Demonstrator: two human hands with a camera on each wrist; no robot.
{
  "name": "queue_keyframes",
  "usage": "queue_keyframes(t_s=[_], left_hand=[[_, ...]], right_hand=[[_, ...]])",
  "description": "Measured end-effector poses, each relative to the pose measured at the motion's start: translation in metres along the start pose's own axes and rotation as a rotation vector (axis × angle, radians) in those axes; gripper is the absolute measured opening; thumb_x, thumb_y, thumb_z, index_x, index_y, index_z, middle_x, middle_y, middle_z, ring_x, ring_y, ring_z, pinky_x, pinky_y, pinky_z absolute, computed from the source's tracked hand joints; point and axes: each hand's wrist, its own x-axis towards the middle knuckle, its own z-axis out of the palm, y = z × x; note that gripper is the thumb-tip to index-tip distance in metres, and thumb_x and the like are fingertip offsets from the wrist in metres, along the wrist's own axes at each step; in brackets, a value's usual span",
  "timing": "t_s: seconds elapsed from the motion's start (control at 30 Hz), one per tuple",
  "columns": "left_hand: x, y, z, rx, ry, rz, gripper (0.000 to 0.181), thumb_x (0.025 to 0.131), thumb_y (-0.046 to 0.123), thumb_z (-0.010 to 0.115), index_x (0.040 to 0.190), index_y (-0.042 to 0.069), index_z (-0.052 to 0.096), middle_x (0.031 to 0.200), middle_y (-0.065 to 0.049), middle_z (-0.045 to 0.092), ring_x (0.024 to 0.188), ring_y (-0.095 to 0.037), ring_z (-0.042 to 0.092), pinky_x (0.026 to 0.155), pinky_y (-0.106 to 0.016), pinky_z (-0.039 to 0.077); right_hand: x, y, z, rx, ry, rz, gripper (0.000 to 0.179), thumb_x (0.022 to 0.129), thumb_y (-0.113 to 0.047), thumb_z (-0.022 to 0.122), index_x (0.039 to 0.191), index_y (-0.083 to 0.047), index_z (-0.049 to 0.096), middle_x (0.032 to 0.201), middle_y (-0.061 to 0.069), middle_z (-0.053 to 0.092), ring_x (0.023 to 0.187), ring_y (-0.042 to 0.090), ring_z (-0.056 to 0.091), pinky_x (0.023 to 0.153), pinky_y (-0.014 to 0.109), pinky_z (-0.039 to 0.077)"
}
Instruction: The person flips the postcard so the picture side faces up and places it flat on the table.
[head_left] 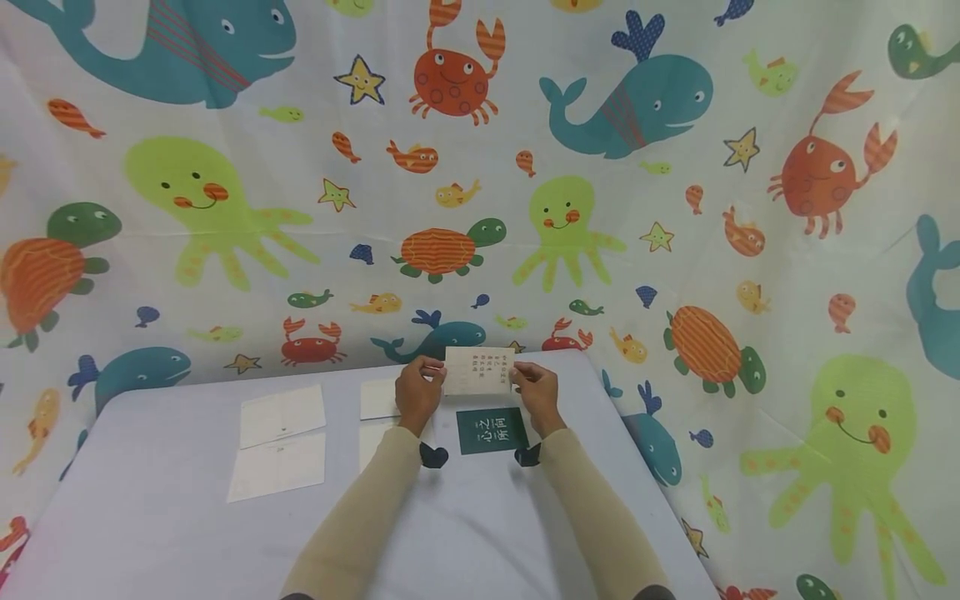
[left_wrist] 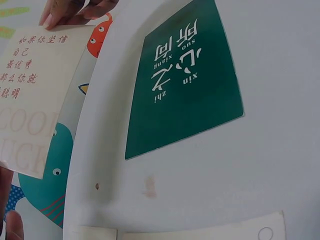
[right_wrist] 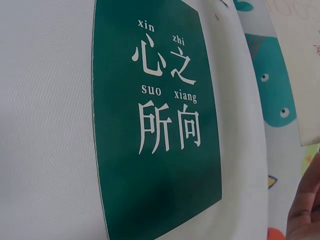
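A cream card (head_left: pixel 478 372) with red Chinese characters and faint large letters is held up between both hands, above the far part of the table. My left hand (head_left: pixel 418 390) pinches its left edge, and my right hand (head_left: pixel 537 390) pinches the opposite edge. Just below, a dark green card (head_left: pixel 491 431) with white characters and pinyin lies flat on the table between my wrists. In the right wrist view the cream card (right_wrist: pixel 295 65) shows only in part, with fingers (right_wrist: pixel 304 205) at its lower corner.
Pale cards or envelopes (head_left: pixel 282 442) lie in pairs on the white-covered table (head_left: pixel 172 533), one pair at left and another (head_left: pixel 377 400) partly behind my left arm. A curtain (head_left: pixel 480 183) printed with sea animals hangs behind the table's far edge.
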Motion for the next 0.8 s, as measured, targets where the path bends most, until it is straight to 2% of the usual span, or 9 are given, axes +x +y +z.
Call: queue_keyframes(t_s=[0.13, 0.33, 0.53, 0.8], left_hand=[[-0.0020, -0.0001, 0.0003, 0.001, 0.005, -0.003, 0.011, 0.100, 0.019, 0.074, 0.109, 0.012, 0.075, 0.111, -0.011, 0.080, 0.103, -0.032, 0.071, 0.095, -0.051, 0.053], [-0.0023, -0.0013, 0.0012, 0.000, 0.001, 0.009, 0.015, 0.100, 0.018, 0.075, 0.114, 0.015, 0.078, 0.112, -0.009, 0.080, 0.107, -0.032, 0.071, 0.101, -0.052, 0.053], [-0.0035, -0.0029, 0.0008, 0.006, -0.005, 0.015, 0.021, 0.098, 0.018, 0.077, 0.118, 0.018, 0.079, 0.111, -0.007, 0.081, 0.099, -0.029, 0.069, 0.099, -0.051, 0.052], [-0.0071, -0.0066, -0.0022, 0.035, -0.092, 0.011, 0.039, 0.094, 0.015, 0.081, 0.132, 0.018, 0.074, 0.111, -0.008, 0.079, 0.089, -0.025, 0.065, 0.090, -0.045, 0.054]], right_hand=[[-0.0004, 0.0016, 0.0000, 0.013, 0.005, 0.001, 0.021, 0.101, -0.025, 0.075, 0.121, -0.023, 0.078, 0.122, 0.003, 0.075, 0.110, 0.024, 0.073, 0.104, 0.043, 0.058], [-0.0003, 0.0004, -0.0007, 0.051, 0.012, -0.023, 0.024, 0.101, -0.022, 0.074, 0.125, -0.023, 0.076, 0.119, 0.006, 0.075, 0.108, 0.024, 0.074, 0.103, 0.042, 0.059], [-0.0008, -0.0014, -0.0003, 0.044, 0.005, -0.022, 0.030, 0.100, -0.020, 0.074, 0.130, -0.024, 0.075, 0.121, 0.005, 0.075, 0.107, 0.023, 0.072, 0.101, 0.040, 0.059], [-0.0005, 0.0000, 0.0011, -0.018, -0.034, -0.027, 0.045, 0.098, -0.011, 0.075, 0.141, -0.022, 0.070, 0.125, 0.007, 0.071, 0.105, 0.025, 0.069, 0.096, 0.037, 0.060]])
